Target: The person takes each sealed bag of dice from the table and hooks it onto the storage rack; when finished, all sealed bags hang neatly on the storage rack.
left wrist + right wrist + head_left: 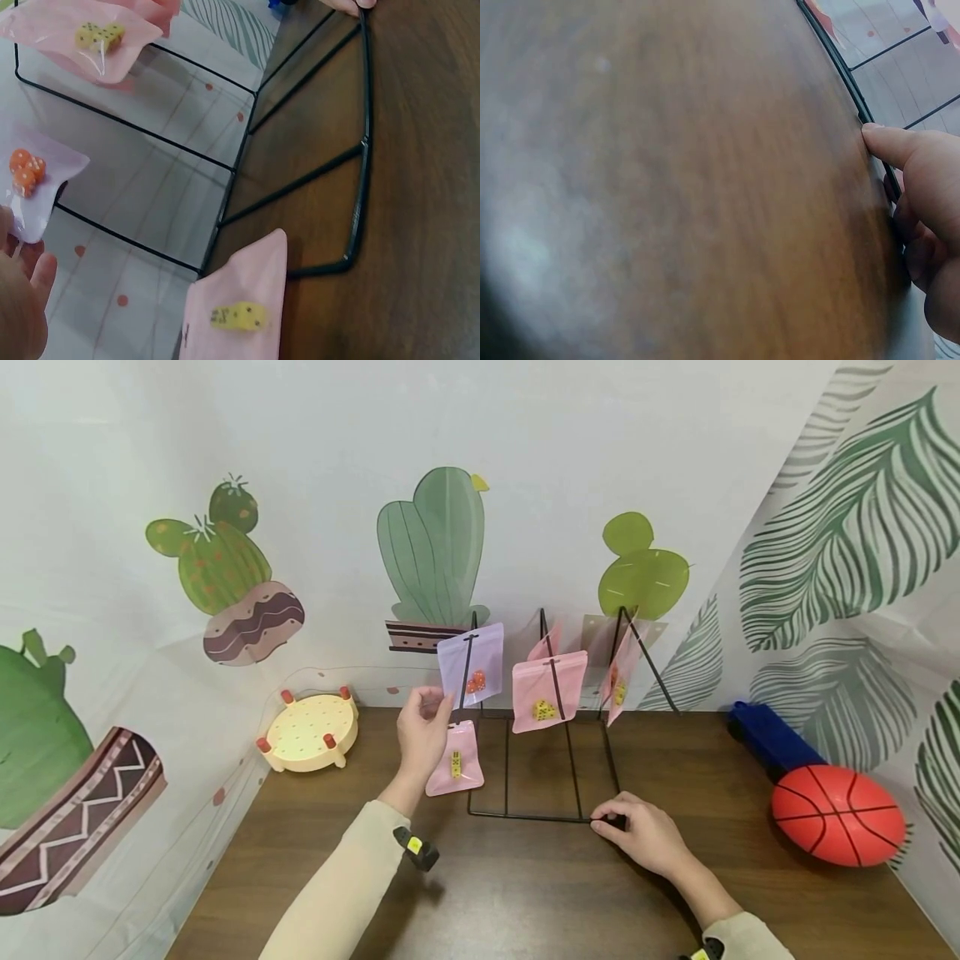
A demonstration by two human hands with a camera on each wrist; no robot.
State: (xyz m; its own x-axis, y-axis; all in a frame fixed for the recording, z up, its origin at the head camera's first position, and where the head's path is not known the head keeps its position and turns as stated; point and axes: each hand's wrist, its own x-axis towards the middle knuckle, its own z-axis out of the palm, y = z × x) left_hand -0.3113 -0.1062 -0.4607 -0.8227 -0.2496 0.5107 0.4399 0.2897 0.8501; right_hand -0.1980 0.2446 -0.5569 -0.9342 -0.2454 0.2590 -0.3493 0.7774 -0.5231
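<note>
A black wire rack [525,816] stands on the wooden table, its upper hooks carrying small zip bags. My left hand [423,735] pinches the lower corner of a purple zip bag [491,652] with orange dice inside, which hangs on the left hook. Just below that hand, a pink bag with yellow dice [467,747] sits at the rack's left side. Another pink bag [570,670] with yellow dice hangs on the middle hook, one more behind it. My right hand [645,835] grips the rack's front bar at the right corner, thumb along the bar in the right wrist view.
On the right hook hangs a pink bag [624,672] seen edge-on. A round yellow pegged stand [312,731] with red tips is at the back left. To the right lie a red toy basketball [838,814] and a blue object [776,735]. A patterned cloth backs the table.
</note>
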